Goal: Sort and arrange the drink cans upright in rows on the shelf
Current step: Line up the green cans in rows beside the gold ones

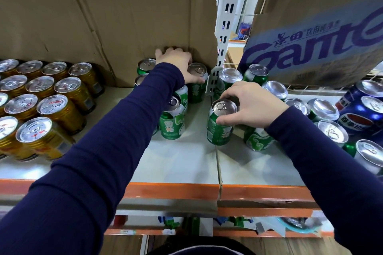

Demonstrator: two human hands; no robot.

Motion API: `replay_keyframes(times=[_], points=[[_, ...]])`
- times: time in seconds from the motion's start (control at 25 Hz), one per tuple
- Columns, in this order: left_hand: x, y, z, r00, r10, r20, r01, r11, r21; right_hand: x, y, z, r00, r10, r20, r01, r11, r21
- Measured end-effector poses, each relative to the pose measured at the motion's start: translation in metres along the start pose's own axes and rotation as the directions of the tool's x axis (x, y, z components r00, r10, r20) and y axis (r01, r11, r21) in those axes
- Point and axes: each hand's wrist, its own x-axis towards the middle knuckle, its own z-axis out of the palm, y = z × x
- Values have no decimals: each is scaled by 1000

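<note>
Right hand: pinches the held can at rim and upper wall.
Held can: green, close to upright, just beside the shelf seam. I cannot tell if its base rests on the shelf.
Rim grip: likely shallow, so the can could slip or swing.
Seam: set across it, the base could rock and tip.
Left hand: thumb wraps the back can by the cardboard box.
Left sleeve: lies against the front can, so pulling back could topple it.
Gold cans: well apart and probably safe.
</note>
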Motion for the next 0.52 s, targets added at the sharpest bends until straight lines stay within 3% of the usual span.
replay_keyframes(times=[0.28, 0.52], points=[[-58, -28, 3, 982, -93, -162, 67, 985, -160, 47, -21, -2, 997, 54, -61, -58, 997, -53], [-113, -41, 37, 958, -149, -245, 98, 973, -210, 72, -26, 13, 986, 156, 56, -150, 983, -102]])
